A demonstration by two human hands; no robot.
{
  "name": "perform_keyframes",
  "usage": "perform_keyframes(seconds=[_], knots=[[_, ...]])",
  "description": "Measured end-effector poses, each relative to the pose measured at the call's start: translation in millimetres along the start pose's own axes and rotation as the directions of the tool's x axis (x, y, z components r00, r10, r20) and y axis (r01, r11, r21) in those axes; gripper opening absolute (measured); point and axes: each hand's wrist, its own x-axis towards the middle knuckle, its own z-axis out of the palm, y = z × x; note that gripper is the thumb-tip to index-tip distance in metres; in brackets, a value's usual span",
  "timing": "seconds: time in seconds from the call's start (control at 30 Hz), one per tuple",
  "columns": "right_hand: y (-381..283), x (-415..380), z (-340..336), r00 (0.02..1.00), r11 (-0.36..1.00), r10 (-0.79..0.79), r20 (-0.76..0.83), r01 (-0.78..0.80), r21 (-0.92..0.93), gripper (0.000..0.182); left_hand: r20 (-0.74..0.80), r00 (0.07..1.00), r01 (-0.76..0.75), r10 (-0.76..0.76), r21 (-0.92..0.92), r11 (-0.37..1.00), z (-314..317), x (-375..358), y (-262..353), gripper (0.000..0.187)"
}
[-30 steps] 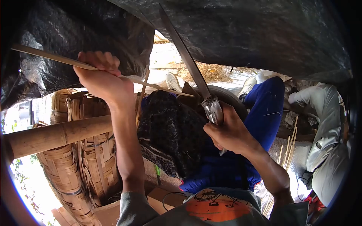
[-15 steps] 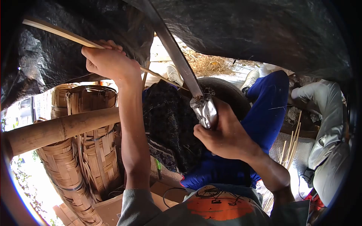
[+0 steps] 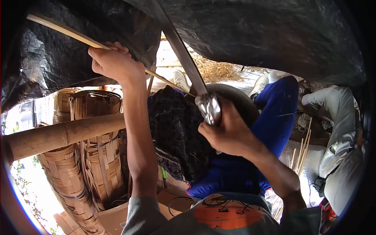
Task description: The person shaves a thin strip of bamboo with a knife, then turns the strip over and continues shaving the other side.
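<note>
Both raised slightly: left hand (image 3: 115, 62) clenches bamboo strip (image 3: 66, 33), right hand (image 3: 227, 133) grips knife (image 3: 188, 64).

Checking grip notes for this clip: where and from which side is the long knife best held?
By its handle, the wrapped end nearest the body, coming from below and behind as the right hand does. The blade runs long, flat and bare up and away toward the bamboo strip in the left hand, so only the handle looks safe for fingers.

No readable text, label, brand or number shows anywhere.
</note>
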Motion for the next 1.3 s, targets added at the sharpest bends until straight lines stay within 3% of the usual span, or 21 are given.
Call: perform_keyframes(seconds=[0.03,0.07,0.13,0.23,0.27,0.3,0.33,0.37,0.47,0.5,0.53,0.63,0.67,0.73,0.77,0.83,0.93,1.0,1.07,1.13,1.3], knots=[[37,1,12,0.999,1.000,0.012,-0.048,-0.013,-0.013,0.037,0.002,1.000,-0.001,0.001,0.005,1.000,1,0,-1,0.030],[55,5,19,0.994,0.995,0.087,0.066,-0.090,0.046,0.038,-0.021,1.000,0.009,-0.009,0.003,1.000,3,0,-1,0.030],[85,7,26,0.884,0.855,0.439,0.161,-0.466,0.227,0.036,-0.039,0.999,0.014,-0.014,-0.013,1.000,7,0,1,0.030],[46,13,4,0.928,0.934,0.357,0.110,-0.354,-0.053,0.040,-0.104,0.995,0.000,0.004,0.044,0.999,-1,7,0,0.032],[48,6,9,0.916,0.925,0.381,0.124,-0.378,-0.044,0.040,-0.108,0.994,0.014,-0.006,0.073,0.997,-10,3,0,0.032],[44,11,8,0.998,0.980,-0.026,-0.058,0.014,-0.200,0.041,-0.109,0.994,-0.003,0.009,0.055,0.998,-6,5,0,0.031],[40,15,7,0.880,0.841,-0.450,-0.155,0.359,-0.405,0.041,-0.112,0.993,-0.017,0.021,0.037,0.999,-3,8,0,0.031],[34,13,9,0.882,0.842,-0.446,-0.150,0.357,-0.406,0.041,-0.104,0.994,-0.039,0.041,0.027,0.999,-6,9,-1,0.031],[36,8,16,0.900,0.880,-0.419,-0.118,0.371,-0.296,0.040,-0.103,0.994,-0.042,0.047,0.050,0.998,-6,5,1,0.031],[61,9,21,0.994,0.982,-0.101,-0.039,0.094,-0.162,0.036,-0.101,0.994,-0.045,0.050,0.052,0.998,-6,6,2,0.031],[78,7,23,0.973,0.976,0.216,0.077,-0.211,-0.060,0.033,-0.109,0.994,0.006,0.000,0.049,0.999,-6,6,2,0.031],[81,11,20,0.925,0.925,0.378,0.034,-0.376,-0.058,0.025,-0.171,0.985,-0.016,0.025,0.055,0.998,-5,17,1,0.030],[81,13,16,0.919,0.919,0.393,0.040,-0.390,-0.055,0.025,-0.160,0.987,-0.008,0.017,0.057,0.998,-14,17,-1,0.030],[50,19,4,0.991,0.971,0.137,-0.010,-0.136,-0.195,0.025,-0.158,0.987,0.012,0.002,0.087,0.996,-17,9,2,0.030],[37,22,1,0.993,0.972,0.116,-0.015,-0.117,-0.206,0.025,-0.151,0.988,0.002,0.008,0.066,0.998,-8,11,4,0.030],[27,15,6,0.975,0.971,-0.196,-0.102,0.179,-0.157,0.025,-0.134,0.991,-0.013,0.020,0.050,0.999,-10,10,2,0.029],[83,5,26,0.999,0.998,-0.012,-0.037,0.009,-0.063,0.031,-0.124,0.992,-0.025,0.027,0.018,1.000,-10,10,0,0.028],[138,-4,29,0.997,0.988,0.065,-0.036,-0.069,-0.137,0.029,-0.111,0.994,0.022,-0.016,0.049,0.999,-6,13,0,0.027],[133,13,15,0.991,0.969,0.125,-0.044,-0.131,-0.208,0.028,-0.063,0.997,-0.050,0.048,-0.029,0.998,3,24,2,0.030],[91,8,-1,0.965,0.965,0.261,-0.015,-0.261,-0.006,0.023,-0.006,0.994,-0.114,0.114,-0.067,0.991,-16,20,2,0.036],[63,12,-35,0.976,0.979,0.190,-0.107,-0.179,0.102,0.022,0.070,0.994,-0.078,0.080,-0.028,0.997,-4,15,5,0.035]])
